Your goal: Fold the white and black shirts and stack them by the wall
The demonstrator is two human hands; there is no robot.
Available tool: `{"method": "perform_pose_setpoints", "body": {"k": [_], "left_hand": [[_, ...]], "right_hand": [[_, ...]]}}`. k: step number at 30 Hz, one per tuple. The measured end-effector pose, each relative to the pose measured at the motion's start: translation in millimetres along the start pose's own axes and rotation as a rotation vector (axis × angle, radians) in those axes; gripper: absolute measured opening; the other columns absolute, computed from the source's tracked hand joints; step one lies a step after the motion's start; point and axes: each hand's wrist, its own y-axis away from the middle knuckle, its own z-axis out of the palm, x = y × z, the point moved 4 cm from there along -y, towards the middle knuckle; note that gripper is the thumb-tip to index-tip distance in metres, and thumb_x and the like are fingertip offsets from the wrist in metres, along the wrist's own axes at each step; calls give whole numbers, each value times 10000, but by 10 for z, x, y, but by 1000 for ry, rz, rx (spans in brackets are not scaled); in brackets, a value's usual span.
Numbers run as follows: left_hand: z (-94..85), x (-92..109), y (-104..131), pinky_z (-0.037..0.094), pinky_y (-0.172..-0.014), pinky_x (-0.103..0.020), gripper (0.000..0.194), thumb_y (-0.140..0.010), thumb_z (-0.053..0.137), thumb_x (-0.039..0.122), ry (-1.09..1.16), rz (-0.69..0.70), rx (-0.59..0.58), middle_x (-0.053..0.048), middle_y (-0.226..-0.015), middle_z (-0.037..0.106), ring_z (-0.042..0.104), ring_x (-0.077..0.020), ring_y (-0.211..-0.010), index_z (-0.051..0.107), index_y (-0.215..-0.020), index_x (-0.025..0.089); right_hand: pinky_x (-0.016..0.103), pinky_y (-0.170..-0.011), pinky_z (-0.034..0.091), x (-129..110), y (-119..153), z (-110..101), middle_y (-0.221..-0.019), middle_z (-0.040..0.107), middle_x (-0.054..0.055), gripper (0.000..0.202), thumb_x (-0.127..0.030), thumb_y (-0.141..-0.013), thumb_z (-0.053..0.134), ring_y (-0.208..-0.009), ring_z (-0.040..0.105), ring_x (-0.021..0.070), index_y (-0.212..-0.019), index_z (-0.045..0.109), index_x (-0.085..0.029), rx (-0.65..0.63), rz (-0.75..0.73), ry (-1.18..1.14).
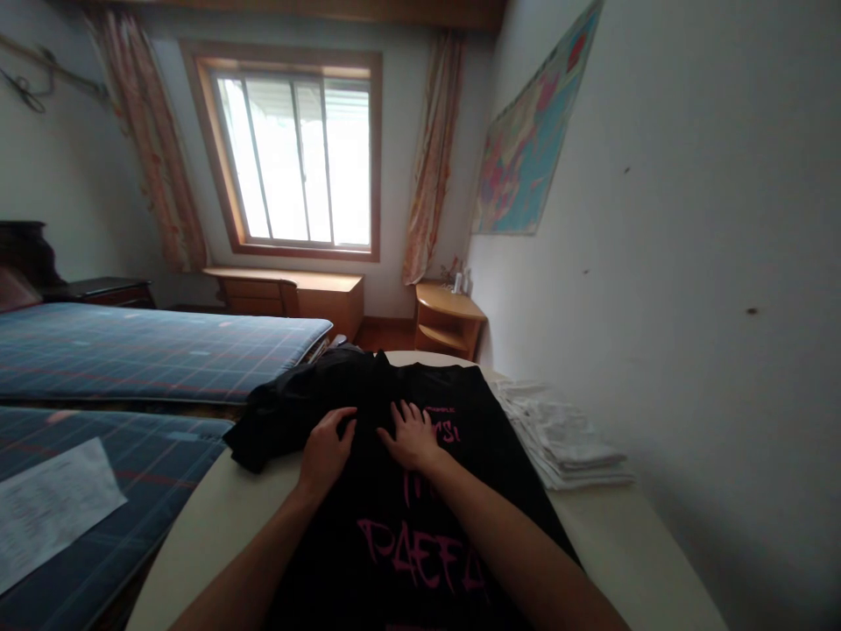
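Observation:
A black T-shirt (512, 491) with pink lettering lies spread on a pale round-edged table (216, 526), its collar side away from me. My right hand (413, 436) rests flat on its upper front, fingers spread, covering part of the print. At the shirt's left side, my left hand (328, 444) touches the black fabric with bent fingers, and a gap shows between thumb and forefinger. Rumpled black cloth (289, 407) lies beyond it at the table's left edge; I cannot tell whether it is part of the same shirt.
Folded white cloths (571, 443) are stacked at the table's right, near the wall. A plaid mattress (164, 350) lies left, with a paper sheet (59, 508) on a nearer plaid one. Beyond stand a wooden desk (328, 282) below the window and a corner shelf (450, 302).

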Motion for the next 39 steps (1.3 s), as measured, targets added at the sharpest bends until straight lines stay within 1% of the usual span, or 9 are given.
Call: {"method": "perform_pose_setpoints", "body": {"k": [3,8,15,19,22,25,29,34,39], "left_hand": [[18,11,5,522,-906,-378,345,-854,518,359,42,-66,-30,-58,-1081,722,683,-239,-955,663,-1125,202],[54,28,40,511,-927,-354,351,-836,519,336,133,-88,-56,-37,-1103,724,680,-225,-1006,659,-1137,222],[12,115,70,516,-885,-387,288,-870,472,318,100,-95,-88,-44,-1045,728,692,-235,-937,657,-1072,230],[-22,168,85,514,-874,-388,219,-842,535,308,93,-126,-7,-78,-1028,710,690,-249,-957,577,-1033,209],[-23,198,103,524,-844,-384,243,-822,587,339,105,-157,-2,-81,-1001,704,694,-250,-928,540,-1023,210],[-27,250,130,526,-834,-376,246,-805,607,339,119,-139,-19,-68,-986,701,691,-236,-903,535,-1004,212],[-22,351,176,526,-810,-368,127,-785,595,285,135,-119,-91,-44,-978,723,690,-219,-847,528,-876,227],[33,552,235,536,-868,-369,143,-767,591,232,372,-80,-256,-61,-1124,718,681,-233,-1004,452,-737,229],[167,770,372,566,-842,-344,96,-884,515,300,630,-25,-411,-111,-1420,532,637,-239,-1135,522,-893,205]], "right_hand": [[501,-1167,64,-29,-10,85,-1625,137,121,789,-655,-934,262,-1491,67,302,-1554,204,-171,-145,27,-11],[511,-1171,7,3,-63,19,-1635,67,93,819,-672,-921,248,-1498,-24,291,-1565,143,-178,-227,14,-36],[538,-1165,31,-46,-25,-73,-1586,276,123,701,-608,-939,352,-1472,158,316,-1505,347,-194,-13,-30,-83],[438,-1097,288,-181,-131,-269,-1422,517,148,563,-528,-977,328,-1317,447,277,-1388,486,-178,107,49,-218],[361,-940,441,-320,-261,-441,-1259,627,155,641,-644,-918,382,-1118,612,264,-1313,511,-156,88,127,-371],[378,-909,470,-431,-382,-533,-1214,649,173,813,-741,-800,498,-1103,630,302,-1342,456,-137,25,200,-410],[388,-901,484,-485,-492,-513,-1207,653,199,770,-470,-748,679,-1127,623,330,-1379,420,-112,-34,231,-327],[372,-895,488,-376,-533,-475,-1175,675,186,530,-286,-794,592,-1115,635,315,-1298,523,-138,2,249,-335],[330,-912,484,2,-542,-531,-1178,682,157,479,-312,-877,469,-1118,640,269,-1318,521,-132,76,290,-404]]}}
